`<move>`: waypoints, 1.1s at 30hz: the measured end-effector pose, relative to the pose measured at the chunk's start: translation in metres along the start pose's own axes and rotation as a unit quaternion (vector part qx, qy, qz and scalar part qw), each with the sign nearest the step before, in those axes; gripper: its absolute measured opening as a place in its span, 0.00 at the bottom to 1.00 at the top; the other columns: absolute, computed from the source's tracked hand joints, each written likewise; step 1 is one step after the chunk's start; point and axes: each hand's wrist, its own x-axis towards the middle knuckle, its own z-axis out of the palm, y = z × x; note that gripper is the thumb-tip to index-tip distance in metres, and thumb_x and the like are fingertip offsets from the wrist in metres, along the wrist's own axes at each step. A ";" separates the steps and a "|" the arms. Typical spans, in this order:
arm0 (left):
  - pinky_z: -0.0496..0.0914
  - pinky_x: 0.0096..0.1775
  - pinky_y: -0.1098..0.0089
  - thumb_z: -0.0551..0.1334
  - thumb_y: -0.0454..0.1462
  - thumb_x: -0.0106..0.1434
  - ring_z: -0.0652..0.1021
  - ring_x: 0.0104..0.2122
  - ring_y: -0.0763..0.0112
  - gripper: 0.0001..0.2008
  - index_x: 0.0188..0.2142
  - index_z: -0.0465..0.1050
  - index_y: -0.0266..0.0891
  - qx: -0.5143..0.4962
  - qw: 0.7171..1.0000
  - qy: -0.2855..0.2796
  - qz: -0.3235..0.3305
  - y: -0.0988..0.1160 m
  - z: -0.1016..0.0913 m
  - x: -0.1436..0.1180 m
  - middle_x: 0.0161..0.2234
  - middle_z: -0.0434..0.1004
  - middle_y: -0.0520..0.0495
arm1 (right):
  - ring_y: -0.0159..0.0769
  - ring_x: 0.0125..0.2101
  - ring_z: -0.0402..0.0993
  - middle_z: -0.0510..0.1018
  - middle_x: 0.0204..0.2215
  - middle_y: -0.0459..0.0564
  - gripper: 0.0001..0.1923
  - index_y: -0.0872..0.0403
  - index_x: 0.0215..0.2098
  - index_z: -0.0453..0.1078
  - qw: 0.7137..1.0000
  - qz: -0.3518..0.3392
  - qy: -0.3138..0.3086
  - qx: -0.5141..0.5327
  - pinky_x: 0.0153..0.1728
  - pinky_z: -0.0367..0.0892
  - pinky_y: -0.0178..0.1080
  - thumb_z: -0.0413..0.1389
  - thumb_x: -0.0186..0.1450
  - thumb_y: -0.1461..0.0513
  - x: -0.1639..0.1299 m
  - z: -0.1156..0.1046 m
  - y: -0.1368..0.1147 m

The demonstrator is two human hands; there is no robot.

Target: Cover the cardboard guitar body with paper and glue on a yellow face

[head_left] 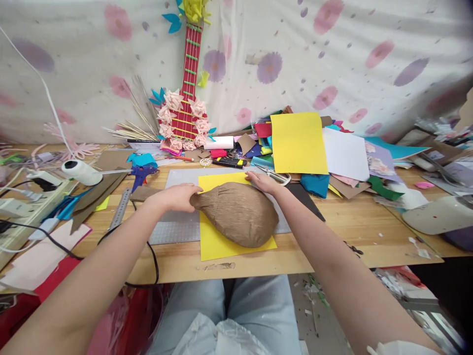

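A brown, crepe-paper-covered lute shape (240, 213) with a rounded body and narrow neck lies on a yellow sheet (214, 249). My left hand (182, 196) is closed around its neck end, at the sheet's left edge. Along the far side of the body rests my right hand (261, 181), its fingers stretched out to the left by the sheet's far edge. Part of the right thumb is hidden. Beneath the sheet is a grey cutting mat (172, 231). A brown strip (146, 193) extends left of my left hand.
A red paper guitar (187, 103) with pink flowers leans against the curtain. Left are a blue glue gun (142, 173), metal ruler (120, 209), white thread cone (79, 172) and power strip (40, 222). Scissors (277, 176) and stacked paper (299, 143) lie behind my right hand.
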 end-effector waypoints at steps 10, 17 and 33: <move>0.68 0.43 0.63 0.59 0.37 0.45 0.73 0.46 0.56 0.33 0.54 0.61 0.39 0.010 0.996 -0.018 -0.083 -0.018 0.025 -0.013 0.47 0.69 0.40 | 0.37 0.54 0.64 0.72 0.51 0.54 0.31 0.57 0.59 0.58 0.985 0.026 0.018 0.168 0.58 0.51 0.44 0.32 0.68 0.49 -0.003 0.006 0.007; 0.68 0.45 0.61 0.59 0.36 0.46 0.72 0.47 0.53 0.35 0.56 0.59 0.39 0.018 0.994 -0.005 -0.110 -0.031 0.026 -0.010 0.48 0.70 0.38 | 0.36 0.57 0.59 0.68 0.55 0.51 0.27 0.53 0.58 0.59 0.983 0.010 0.070 0.170 0.59 0.50 0.43 0.41 0.65 0.49 -0.013 0.020 0.014; 0.46 0.59 0.51 0.43 0.60 0.59 0.51 0.62 0.52 0.38 0.62 0.49 0.42 -0.041 0.982 0.164 -0.080 0.056 0.046 0.064 0.63 0.49 0.38 | 0.35 0.56 0.60 0.67 0.55 0.45 0.23 0.45 0.57 0.60 0.997 -0.013 0.071 -0.021 0.59 0.51 0.46 0.35 0.67 0.59 -0.018 0.030 0.007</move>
